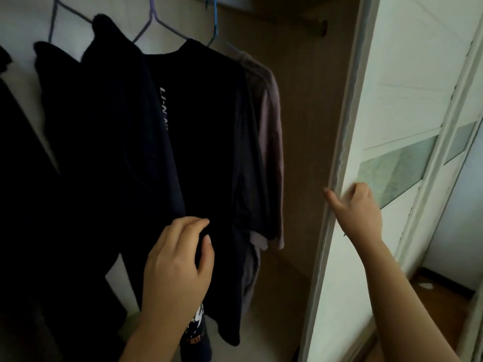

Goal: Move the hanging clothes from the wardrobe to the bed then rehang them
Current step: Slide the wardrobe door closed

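Fingers of left hand curl round fold of black lettered fabric T-shirt, near centre; right hand fingers clamp edge of white sliding wardrobe door, right.

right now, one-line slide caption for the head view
Left hand on a dark hanging shirt in the wardrobe; right hand holds the sliding door.

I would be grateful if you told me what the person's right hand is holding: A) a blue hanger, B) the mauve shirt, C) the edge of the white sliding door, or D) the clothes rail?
C: the right hand curls round the edge of the white sliding door, while the left hand pinches the dark T-shirt.
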`<state>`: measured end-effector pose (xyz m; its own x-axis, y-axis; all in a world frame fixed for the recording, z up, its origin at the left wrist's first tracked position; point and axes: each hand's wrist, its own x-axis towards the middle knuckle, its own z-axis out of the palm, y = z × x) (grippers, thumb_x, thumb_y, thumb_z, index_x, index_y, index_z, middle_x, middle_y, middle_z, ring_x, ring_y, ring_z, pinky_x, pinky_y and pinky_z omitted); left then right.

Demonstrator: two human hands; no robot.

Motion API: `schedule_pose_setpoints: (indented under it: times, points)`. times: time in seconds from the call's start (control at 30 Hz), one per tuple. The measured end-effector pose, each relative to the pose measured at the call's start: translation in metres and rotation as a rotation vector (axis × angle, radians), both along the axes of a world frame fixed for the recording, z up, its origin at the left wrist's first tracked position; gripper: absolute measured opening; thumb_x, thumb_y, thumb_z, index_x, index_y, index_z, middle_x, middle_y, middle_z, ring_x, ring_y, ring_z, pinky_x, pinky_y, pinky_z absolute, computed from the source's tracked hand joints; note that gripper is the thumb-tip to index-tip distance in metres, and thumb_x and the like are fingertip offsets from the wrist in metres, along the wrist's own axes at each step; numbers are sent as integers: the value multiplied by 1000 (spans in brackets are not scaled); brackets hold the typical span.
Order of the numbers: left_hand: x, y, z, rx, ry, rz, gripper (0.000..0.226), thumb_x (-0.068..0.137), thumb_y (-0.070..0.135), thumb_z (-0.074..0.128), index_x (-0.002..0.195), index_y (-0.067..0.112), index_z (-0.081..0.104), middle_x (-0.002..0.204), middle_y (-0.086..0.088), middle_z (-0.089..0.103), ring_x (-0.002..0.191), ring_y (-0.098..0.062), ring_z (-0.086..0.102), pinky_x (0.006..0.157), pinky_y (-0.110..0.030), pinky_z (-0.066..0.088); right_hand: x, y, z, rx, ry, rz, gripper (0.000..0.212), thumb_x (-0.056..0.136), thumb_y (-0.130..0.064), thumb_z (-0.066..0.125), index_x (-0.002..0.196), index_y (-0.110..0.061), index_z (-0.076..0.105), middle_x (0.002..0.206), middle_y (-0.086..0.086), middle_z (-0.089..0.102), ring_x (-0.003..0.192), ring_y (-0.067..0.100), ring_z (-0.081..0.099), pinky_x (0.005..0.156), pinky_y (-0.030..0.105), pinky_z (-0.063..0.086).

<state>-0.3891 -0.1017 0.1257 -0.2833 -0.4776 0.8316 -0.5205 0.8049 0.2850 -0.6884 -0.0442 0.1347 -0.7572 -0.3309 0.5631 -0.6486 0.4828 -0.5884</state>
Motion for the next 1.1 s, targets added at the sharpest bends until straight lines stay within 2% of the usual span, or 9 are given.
schedule_pose_setpoints:
  times: [0.13,0.23,0.3,0.47,0.63,0.73,0.83,0.97,1.1]
  points:
    - [31,14,-2,-35,-7,-15,30,86,23,42,103,9,62,98,-2,65,88,-15,60,72,-28,52,49,2,0,4,12,23,63,81,-55,52,108,2,44,108,20,54,90,40,58,65,35,36]
    - [62,27,-3,-60,4,-22,29,86,22,44,107,10,61,102,-1,64,97,-9,52,81,-20,46,89,5,0,12,14,47,64,81,-55,53,108,3,43,111,21,53,91,42,58,64,35,34]
    - [83,35,-3,-80,23,-7,29,87,21,45,108,11,61,104,-1,64,100,-9,51,85,-22,44,114,8,-1,6,8,77,63,80,-54,55,106,2,43,109,20,53,89,41,57,64,35,33]
    - [127,50,0,-124,53,51,27,86,21,47,108,13,61,104,-1,65,99,-13,54,83,-28,47,178,13,-2,0,23,154,61,79,-56,56,101,0,42,104,17,54,84,39,57,63,34,33]
    - [169,64,0,-116,68,99,29,86,22,45,107,12,62,104,-2,65,100,-12,52,83,-31,49,241,17,-3,28,80,182,66,78,-57,55,108,1,43,104,16,54,83,38,58,60,32,32]
    - [196,72,1,-123,78,152,30,86,20,46,108,11,63,108,-5,63,104,-13,49,89,-23,41,277,19,-4,7,105,220,67,78,-58,55,107,1,43,103,15,55,82,38,59,59,31,31]
    - [221,81,2,-183,125,180,29,85,12,51,111,7,62,115,-11,60,109,-18,47,98,-16,32,310,22,-7,-4,107,284,65,77,-60,54,105,-2,41,95,14,57,80,38,60,58,32,31]
    - [249,94,3,-373,163,262,28,84,6,53,111,9,59,119,-12,56,109,-24,49,103,-19,31,348,27,-6,-8,156,349,67,75,-61,55,104,-2,41,79,8,50,71,36,59,53,31,29]
    - [271,95,3,-268,245,352,40,85,19,52,124,10,47,132,-9,44,119,-22,39,106,-15,23,377,29,-7,-52,189,480,64,70,-62,59,94,-6,41,66,0,43,56,29,48,45,29,24]
